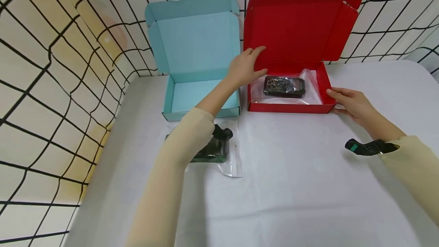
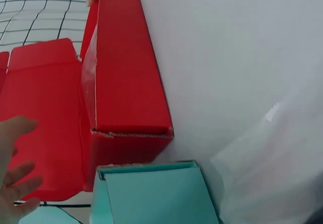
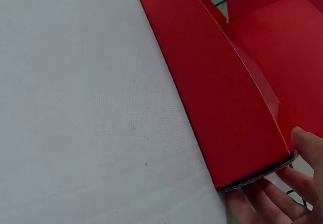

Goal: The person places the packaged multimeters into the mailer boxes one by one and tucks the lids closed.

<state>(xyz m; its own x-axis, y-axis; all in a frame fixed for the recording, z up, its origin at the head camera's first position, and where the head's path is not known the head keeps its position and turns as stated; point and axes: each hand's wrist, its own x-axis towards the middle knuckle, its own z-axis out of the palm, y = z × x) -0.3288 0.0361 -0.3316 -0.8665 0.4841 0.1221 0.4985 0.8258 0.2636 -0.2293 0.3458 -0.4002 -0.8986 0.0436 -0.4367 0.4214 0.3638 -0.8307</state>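
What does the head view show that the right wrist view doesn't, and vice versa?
Only the head view shows the dark item in the red box, the second dark item before the teal box, and the black wrist strap. Only the right wrist view shows the corrugated edge at the red box's corner and a small speck on the white cloth. Both show the red box, the cloth, some teal cardboard, the left hand and the right hand.

Diffuse light is brightening the white table (image 1: 291, 186) in the head view, soft shadows are falling beside both sleeves (image 1: 164, 186), and highlights are glinting on the clear bag (image 1: 311, 87). Both wrist views are appearing dimmer and greyer; at left, the nearer translucent bag (image 2: 267, 173) is blurring.
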